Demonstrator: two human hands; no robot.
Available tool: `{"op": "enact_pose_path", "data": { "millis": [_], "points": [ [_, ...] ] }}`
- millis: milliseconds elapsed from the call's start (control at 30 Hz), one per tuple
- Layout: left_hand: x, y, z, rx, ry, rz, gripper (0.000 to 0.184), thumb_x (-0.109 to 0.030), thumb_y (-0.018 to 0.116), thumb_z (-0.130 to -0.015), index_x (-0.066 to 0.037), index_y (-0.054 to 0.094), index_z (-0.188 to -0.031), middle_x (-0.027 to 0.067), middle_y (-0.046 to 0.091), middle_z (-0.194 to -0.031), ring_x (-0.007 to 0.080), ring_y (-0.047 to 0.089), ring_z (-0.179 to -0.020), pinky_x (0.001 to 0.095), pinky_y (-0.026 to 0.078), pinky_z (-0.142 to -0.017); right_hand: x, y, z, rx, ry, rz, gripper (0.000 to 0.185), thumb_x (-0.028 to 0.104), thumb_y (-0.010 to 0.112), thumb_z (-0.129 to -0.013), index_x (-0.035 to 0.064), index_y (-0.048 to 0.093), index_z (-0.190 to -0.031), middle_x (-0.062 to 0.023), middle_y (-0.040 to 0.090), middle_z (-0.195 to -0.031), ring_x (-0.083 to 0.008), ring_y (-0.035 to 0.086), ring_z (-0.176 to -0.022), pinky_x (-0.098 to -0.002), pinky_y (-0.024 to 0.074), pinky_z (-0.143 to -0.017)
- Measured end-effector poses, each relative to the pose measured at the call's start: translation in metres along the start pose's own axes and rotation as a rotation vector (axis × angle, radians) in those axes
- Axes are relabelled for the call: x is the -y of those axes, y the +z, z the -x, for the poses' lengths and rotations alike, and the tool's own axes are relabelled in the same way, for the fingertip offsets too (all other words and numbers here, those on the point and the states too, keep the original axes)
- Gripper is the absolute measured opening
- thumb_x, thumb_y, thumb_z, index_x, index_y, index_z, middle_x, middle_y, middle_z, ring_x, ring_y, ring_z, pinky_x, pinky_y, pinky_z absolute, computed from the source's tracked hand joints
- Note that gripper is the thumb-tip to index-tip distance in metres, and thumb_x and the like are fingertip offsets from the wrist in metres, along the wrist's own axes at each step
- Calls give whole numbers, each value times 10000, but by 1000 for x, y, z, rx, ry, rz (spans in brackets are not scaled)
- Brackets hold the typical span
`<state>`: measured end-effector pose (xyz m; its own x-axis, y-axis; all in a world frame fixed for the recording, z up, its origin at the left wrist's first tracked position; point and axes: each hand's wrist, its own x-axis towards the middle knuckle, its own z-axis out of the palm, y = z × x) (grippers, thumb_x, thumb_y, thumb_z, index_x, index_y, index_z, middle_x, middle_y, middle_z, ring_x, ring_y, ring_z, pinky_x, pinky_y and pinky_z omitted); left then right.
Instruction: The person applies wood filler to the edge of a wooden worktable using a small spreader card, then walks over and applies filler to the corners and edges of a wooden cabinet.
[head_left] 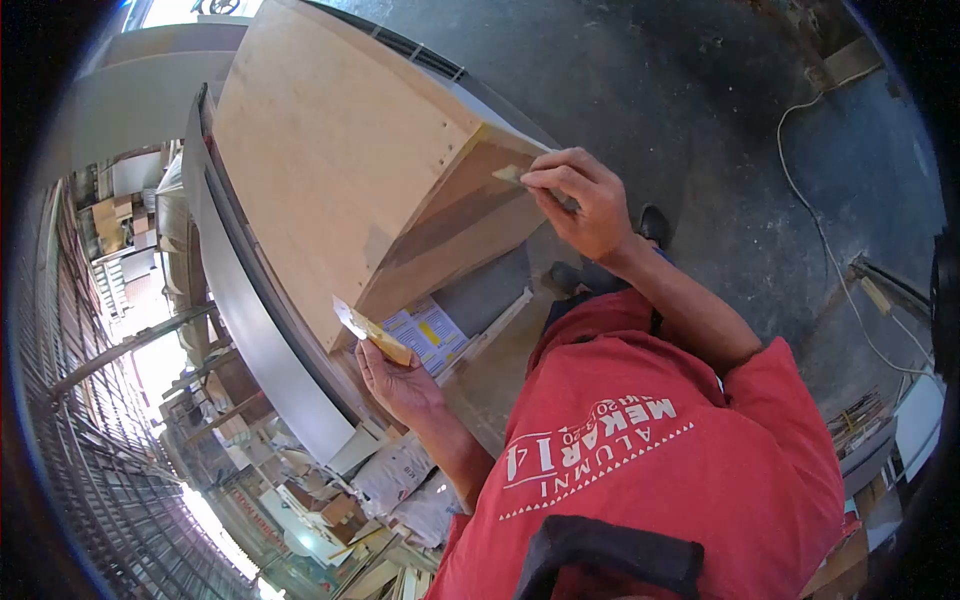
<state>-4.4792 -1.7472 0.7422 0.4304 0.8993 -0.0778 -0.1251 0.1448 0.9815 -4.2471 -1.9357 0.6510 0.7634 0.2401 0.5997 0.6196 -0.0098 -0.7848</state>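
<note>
A large plywood box [320,130] stands before me, its edge facing me streaked yellowish near the upper corner. My right hand [585,205] pinches a small flat, pale greenish scraper [508,174] close to that corner; contact with the wood is unclear. Lower down, my left hand [403,383] is closed round a flat yellowish-tan piece [385,338] with a whitish, smeared end, like a putty knife or putty board. It is held near the box's lower left corner. Below the box's end panel lies a printed sheet [425,335] with blue and yellow areas.
Long pale panels [265,290] lean along the box's left side. White sacks [392,472] and wood offcuts lie below them. On the right, a cable [805,200] runs across the dark concrete floor [690,110]. A metal grille [70,400] stands at far left.
</note>
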Motion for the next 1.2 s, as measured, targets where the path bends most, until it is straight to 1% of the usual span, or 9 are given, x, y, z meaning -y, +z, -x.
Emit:
{"op": "enact_pose_path", "data": {
  "millis": [100,233,433,667,800,967,1000,1067,1200],
  "points": [
    [-1,-16,-6,-4,5,-17,181,-258,600,-998,-95,586,-1076,10,650,-890,86,603,-677,219,428,-485,2,14,6,-49,-140,204,226,-25,742,-782,96,680,-963,-41,674,-972,-213,660,-861,-322,543,-699],
    [-4,-53,-16,35,3,19,176,-238,619,-989,-81,595,-1064,31,672,-929,101,639,-733,238,476,-510,0,36,10,-147,-287,395,222,11,751,-782,114,684,-967,-24,679,-1000,-208,656,-913,-328,555,-726],
    [-2,-111,-38,119,-1,41,176,-222,624,-988,-60,600,-1051,60,676,-967,124,663,-821,263,544,-632,7,53,8,-256,-291,547,215,27,755,-789,108,693,-978,-27,694,-1038,-225,656,-929,-341,556,-767],
    [-13,-105,-53,175,18,22,175,-230,623,-982,-78,610,-1069,36,670,-931,110,655,-738,245,487,-481,19,63,7,-227,-299,562,188,33,743,-813,107,701,-981,-36,705,-1023,-213,674,-902,-332,558,-758],
    [-17,-77,-54,256,8,10,159,-193,616,-977,-42,610,-1025,50,660,-813,111,630,-601,241,457,-409,83,70,37,-41,234,68,145,19,728,-852,82,699,-979,-60,707,-939,-182,677,-745,-278,549,-656],
    [-24,-40,-43,321,64,-103,137,-153,613,-973,-17,616,-982,49,642,-749,97,600,-559,240,453,-391,160,61,49,231,41,-2,170,3,730,-834,64,687,-987,-53,686,-943,-204,660,-787,-295,547,-645],
    [-25,-34,-40,343,98,-162,132,-146,619,-971,-14,621,-977,37,635,-744,79,581,-566,228,449,-416,164,61,48,232,46,9,170,3,730,-834,64,687,-987,-53,686,-943,-204,660,-787,-295,547,-645],
    [-27,-25,-35,373,126,-211,128,-139,625,-969,-11,625,-972,25,629,-739,61,561,-573,217,445,-442,169,60,45,241,-226,158,213,0,732,-803,65,676,-998,-56,678,-955,-229,647,-799,-310,556,-656],
    [-25,-12,-29,462,164,-232,121,-111,639,-961,6,631,-992,-2,613,-739,27,513,-611,181,408,-513,181,58,42,250,-304,264,257,-28,742,-772,61,681,-1005,-66,692,-970,-240,649,-793,-318,547,-659]
  ]
}}
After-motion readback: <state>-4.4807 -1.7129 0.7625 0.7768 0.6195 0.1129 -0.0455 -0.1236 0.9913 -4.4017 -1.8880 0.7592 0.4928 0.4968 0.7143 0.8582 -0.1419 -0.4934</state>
